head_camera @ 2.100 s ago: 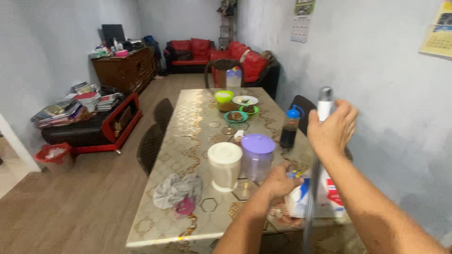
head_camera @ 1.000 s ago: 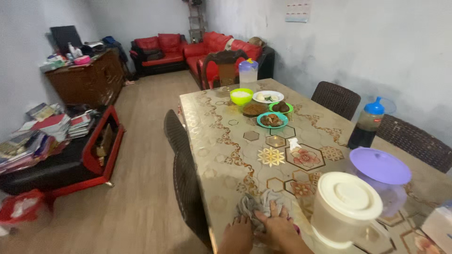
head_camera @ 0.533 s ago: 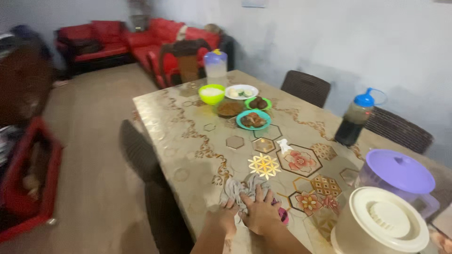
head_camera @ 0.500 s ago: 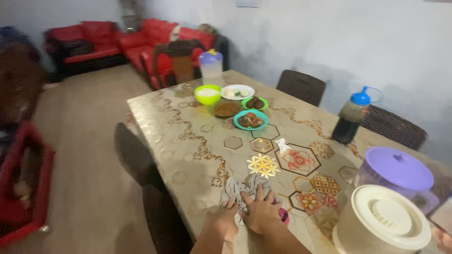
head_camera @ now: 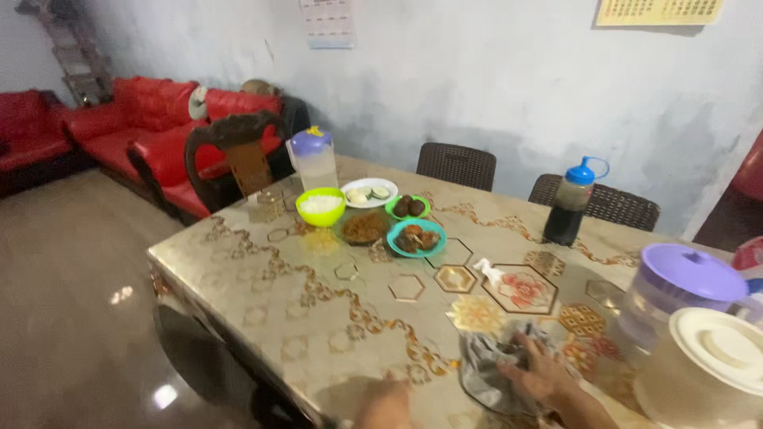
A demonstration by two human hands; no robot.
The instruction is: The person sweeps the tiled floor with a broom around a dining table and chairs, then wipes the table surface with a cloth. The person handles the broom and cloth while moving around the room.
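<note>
Right hand fingers curl down, gripping a crumpled grey rag on the patterned tabletop near its front edge. Left hand is a blur at the edge; its finger spread cannot be told. This looks like mid-wipe; sweeping on would mean steering clear of the cream-lidded jug, purple-lidded jug and food bowls.

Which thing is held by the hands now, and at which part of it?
The right hand grips the grey cloth at its bunched right side, fingers over the top. The left hand is blurred and holds nothing visible.
</note>
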